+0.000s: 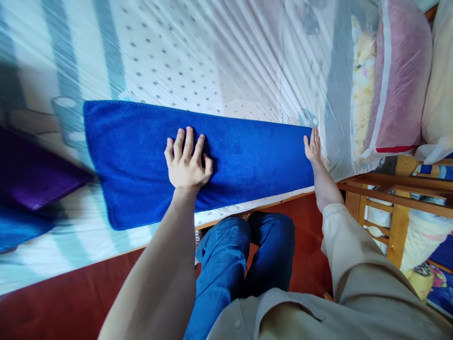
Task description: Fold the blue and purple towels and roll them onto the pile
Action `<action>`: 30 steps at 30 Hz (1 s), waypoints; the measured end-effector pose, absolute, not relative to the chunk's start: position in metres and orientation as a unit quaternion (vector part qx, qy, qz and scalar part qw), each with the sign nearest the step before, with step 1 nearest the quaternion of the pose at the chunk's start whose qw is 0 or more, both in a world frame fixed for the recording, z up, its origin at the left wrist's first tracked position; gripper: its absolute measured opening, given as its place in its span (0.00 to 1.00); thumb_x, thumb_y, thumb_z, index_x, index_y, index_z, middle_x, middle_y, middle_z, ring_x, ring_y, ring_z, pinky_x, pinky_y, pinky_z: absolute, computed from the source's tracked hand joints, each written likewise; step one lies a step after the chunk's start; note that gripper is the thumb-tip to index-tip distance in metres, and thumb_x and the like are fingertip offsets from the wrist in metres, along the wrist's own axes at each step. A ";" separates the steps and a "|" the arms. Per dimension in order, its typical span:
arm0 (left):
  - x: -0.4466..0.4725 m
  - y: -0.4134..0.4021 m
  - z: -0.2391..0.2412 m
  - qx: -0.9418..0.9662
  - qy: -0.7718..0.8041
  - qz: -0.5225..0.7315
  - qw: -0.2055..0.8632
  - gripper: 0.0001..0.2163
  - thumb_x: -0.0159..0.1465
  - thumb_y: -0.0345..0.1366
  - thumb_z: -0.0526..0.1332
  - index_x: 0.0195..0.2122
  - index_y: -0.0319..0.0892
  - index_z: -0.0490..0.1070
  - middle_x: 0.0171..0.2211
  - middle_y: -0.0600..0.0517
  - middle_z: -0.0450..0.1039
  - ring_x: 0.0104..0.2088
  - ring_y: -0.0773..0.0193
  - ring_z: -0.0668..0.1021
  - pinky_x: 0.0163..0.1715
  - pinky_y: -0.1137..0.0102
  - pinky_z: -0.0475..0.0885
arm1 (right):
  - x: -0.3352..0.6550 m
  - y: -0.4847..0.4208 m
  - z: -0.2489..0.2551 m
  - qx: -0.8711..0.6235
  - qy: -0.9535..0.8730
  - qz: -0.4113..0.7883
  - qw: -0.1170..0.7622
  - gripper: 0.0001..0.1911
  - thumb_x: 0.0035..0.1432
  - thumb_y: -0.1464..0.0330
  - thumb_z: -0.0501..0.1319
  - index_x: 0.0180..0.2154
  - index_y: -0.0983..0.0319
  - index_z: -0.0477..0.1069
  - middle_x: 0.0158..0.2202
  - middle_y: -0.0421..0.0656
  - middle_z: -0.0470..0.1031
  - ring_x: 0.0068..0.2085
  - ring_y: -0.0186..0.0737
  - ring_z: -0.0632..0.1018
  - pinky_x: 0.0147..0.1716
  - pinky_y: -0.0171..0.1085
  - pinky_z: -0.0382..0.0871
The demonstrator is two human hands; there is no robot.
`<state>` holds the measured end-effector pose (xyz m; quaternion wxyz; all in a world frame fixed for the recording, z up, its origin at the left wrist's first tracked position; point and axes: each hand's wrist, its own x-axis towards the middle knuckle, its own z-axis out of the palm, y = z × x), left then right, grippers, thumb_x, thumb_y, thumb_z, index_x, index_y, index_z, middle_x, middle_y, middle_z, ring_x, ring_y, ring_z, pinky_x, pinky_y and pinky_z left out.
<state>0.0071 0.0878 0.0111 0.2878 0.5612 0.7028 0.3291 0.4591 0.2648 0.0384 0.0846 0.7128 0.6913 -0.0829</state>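
A long blue towel (247, 156) lies spread along the near edge of the bed, its surface mostly smooth with light creases at the left. My left hand (188, 160) presses down on it left of the middle, fingers spread and curved, palm down. At the towel's right end, my right hand (313, 145) rests along the short edge, fingers stretched out and thumb apart. Neither hand grips anything. Beneath the towel is a patterned bed sheet (170, 56) with dots and stripes, which looks covered by thin clear plastic.
Dark purple and blue cloths (42, 174) lie at the left. A pink pillow (399, 75) in plastic stands at the right, beside a pale pillow (439, 80). A wooden rail frame (396, 189) is at the lower right. The floor (88, 293) is red.
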 end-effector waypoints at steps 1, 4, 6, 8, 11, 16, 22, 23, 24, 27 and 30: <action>0.007 0.088 0.011 0.559 0.702 0.333 0.290 0.31 0.66 0.45 0.61 0.70 0.42 0.68 0.76 0.41 0.57 0.78 0.38 0.54 0.78 0.39 0.38 | 0.457 0.265 0.040 0.712 0.692 -0.076 0.092 0.42 0.76 0.48 0.31 0.80 0.66 0.37 0.81 0.54 0.42 0.81 0.46 0.47 0.78 0.59 0.44; 0.008 0.089 0.012 0.555 0.701 0.338 0.293 0.31 0.65 0.45 0.61 0.70 0.43 0.68 0.76 0.41 0.56 0.78 0.38 0.53 0.78 0.39 0.38 | 0.446 0.246 0.045 0.707 0.702 -0.034 0.074 0.42 0.76 0.49 0.29 0.80 0.66 0.36 0.81 0.55 0.41 0.81 0.49 0.45 0.77 0.62 0.42; 0.008 0.089 0.013 0.557 0.701 0.335 0.293 0.31 0.65 0.46 0.61 0.70 0.44 0.68 0.77 0.42 0.56 0.78 0.38 0.53 0.78 0.39 0.38 | 0.438 0.219 0.045 0.703 0.710 -0.020 0.041 0.41 0.76 0.49 0.28 0.80 0.63 0.35 0.81 0.54 0.40 0.81 0.48 0.44 0.77 0.62 0.43; 0.008 0.089 0.013 0.558 0.702 0.331 0.293 0.31 0.65 0.46 0.61 0.70 0.44 0.68 0.77 0.43 0.56 0.78 0.38 0.53 0.78 0.40 0.38 | 0.436 0.185 0.044 0.698 0.715 -0.040 0.028 0.40 0.76 0.50 0.29 0.80 0.62 0.35 0.81 0.54 0.42 0.81 0.47 0.46 0.77 0.61 0.46; 0.007 0.088 0.013 0.558 0.706 0.322 0.294 0.32 0.66 0.46 0.61 0.70 0.44 0.68 0.77 0.43 0.56 0.79 0.38 0.52 0.78 0.40 0.37 | 0.446 0.147 0.041 0.691 0.716 -0.086 0.047 0.40 0.76 0.50 0.30 0.80 0.64 0.39 0.80 0.55 0.47 0.80 0.47 0.50 0.77 0.59 0.48; 0.005 0.088 0.012 0.566 0.709 0.303 0.292 0.33 0.66 0.46 0.61 0.72 0.43 0.66 0.78 0.43 0.54 0.79 0.39 0.50 0.78 0.41 0.36 | 0.476 0.138 0.042 0.695 0.713 -0.077 0.055 0.39 0.76 0.53 0.33 0.79 0.64 0.44 0.79 0.55 0.50 0.80 0.46 0.52 0.77 0.56 0.50; 0.005 0.087 0.013 0.572 0.721 0.276 0.278 0.33 0.67 0.47 0.59 0.72 0.43 0.65 0.78 0.45 0.53 0.79 0.41 0.49 0.78 0.41 0.36 | 0.487 0.144 0.035 0.678 0.731 -0.061 0.047 0.39 0.76 0.54 0.33 0.79 0.67 0.44 0.79 0.55 0.51 0.80 0.46 0.51 0.77 0.56 0.50; 0.005 0.087 0.014 0.574 0.722 0.268 0.276 0.33 0.67 0.47 0.59 0.72 0.43 0.65 0.78 0.44 0.53 0.79 0.41 0.48 0.78 0.42 0.36 | 0.488 0.144 0.033 0.678 0.731 -0.060 0.044 0.40 0.76 0.54 0.33 0.79 0.67 0.44 0.79 0.55 0.50 0.80 0.47 0.51 0.77 0.56 0.49; 0.005 0.086 0.014 0.577 0.724 0.262 0.273 0.33 0.67 0.47 0.59 0.72 0.42 0.65 0.78 0.44 0.53 0.79 0.42 0.48 0.78 0.42 0.35 | 0.489 0.143 0.032 0.679 0.731 -0.058 0.042 0.40 0.76 0.53 0.33 0.79 0.68 0.44 0.79 0.55 0.50 0.80 0.47 0.51 0.77 0.56 0.49; 0.005 0.086 0.017 0.584 0.731 0.245 0.255 0.33 0.68 0.46 0.58 0.73 0.42 0.65 0.78 0.44 0.54 0.79 0.43 0.49 0.79 0.44 0.36 | 0.491 0.142 0.026 0.682 0.728 -0.055 0.031 0.40 0.76 0.53 0.34 0.79 0.66 0.43 0.80 0.54 0.48 0.80 0.49 0.50 0.77 0.57 0.49; 0.008 0.088 0.021 0.591 0.737 0.233 0.232 0.33 0.68 0.46 0.57 0.74 0.43 0.64 0.77 0.44 0.54 0.79 0.46 0.50 0.79 0.45 0.38 | 0.494 0.142 0.020 0.678 0.733 -0.050 0.016 0.39 0.76 0.54 0.37 0.79 0.65 0.42 0.80 0.54 0.49 0.80 0.51 0.51 0.76 0.59 0.50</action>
